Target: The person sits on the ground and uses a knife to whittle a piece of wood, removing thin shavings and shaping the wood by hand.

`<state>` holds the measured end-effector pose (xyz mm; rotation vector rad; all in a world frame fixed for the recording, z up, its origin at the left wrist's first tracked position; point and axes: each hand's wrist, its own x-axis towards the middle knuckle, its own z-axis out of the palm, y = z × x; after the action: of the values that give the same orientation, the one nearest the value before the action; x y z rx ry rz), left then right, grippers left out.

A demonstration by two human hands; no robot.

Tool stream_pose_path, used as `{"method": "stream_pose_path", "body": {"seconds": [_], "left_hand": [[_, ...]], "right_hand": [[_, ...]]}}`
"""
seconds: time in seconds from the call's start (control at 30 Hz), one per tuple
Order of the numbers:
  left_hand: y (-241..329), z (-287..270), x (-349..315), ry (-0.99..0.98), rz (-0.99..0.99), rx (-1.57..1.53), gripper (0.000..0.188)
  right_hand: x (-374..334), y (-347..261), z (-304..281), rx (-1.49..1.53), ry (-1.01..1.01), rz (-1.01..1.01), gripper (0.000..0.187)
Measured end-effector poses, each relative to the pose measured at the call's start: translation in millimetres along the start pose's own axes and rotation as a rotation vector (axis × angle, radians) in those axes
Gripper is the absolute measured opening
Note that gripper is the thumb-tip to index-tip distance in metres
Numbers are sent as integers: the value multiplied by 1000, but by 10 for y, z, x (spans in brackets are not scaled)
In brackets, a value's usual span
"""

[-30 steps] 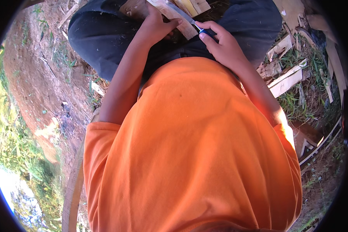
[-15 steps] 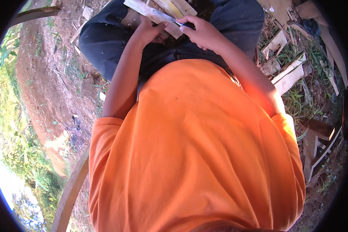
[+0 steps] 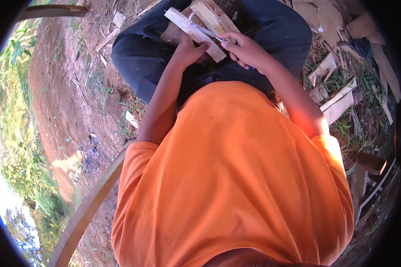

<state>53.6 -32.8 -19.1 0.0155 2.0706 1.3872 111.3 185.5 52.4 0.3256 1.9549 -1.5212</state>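
Note:
A pale strip of wood [image 3: 179,20] lies slantwise between my thighs, with its near end toward my lap. My left hand [image 3: 192,52] is closed around its near side, thumb on the edge and some fingers hidden beneath. In my right hand [image 3: 247,50] is a knife [image 3: 208,32], its thin blade lying over the strip and pointing away to the left. A bit of blue shows below that fist, likely the handle's end. Near the blade tip a thin curled shaving [image 3: 191,16] stands up. Beyond the strip lies a second, yellowish wood piece [image 3: 206,15] on a brown board [image 3: 226,18].
My dark trousers [image 3: 142,53] frame the work on both sides. Broken wood pieces [image 3: 338,104] and flat scraps [image 3: 323,69] lie in grass at the right. A long curved-looking beam [image 3: 91,204] runs at the lower left, beside reddish soil [image 3: 53,102].
The whole view has shifted, so hands and wood sit lower and farther right. More of the knife blade shows over the strip, and a curled shaving is now visible.

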Motion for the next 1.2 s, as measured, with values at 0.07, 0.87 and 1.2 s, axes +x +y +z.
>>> {"method": "stream_pose_path", "body": {"seconds": [0.07, 0.87, 1.2], "left_hand": [[-9, 28, 31, 16, 14, 25, 102], [-320, 106, 297, 213, 223, 240, 105], [-105, 83, 183, 87, 44, 149, 105]], "right_hand": [[-70, 54, 40, 27, 14, 22, 41], [-176, 23, 109, -42, 70, 29, 41], [-151, 259, 113, -153, 125, -156, 41]]}}
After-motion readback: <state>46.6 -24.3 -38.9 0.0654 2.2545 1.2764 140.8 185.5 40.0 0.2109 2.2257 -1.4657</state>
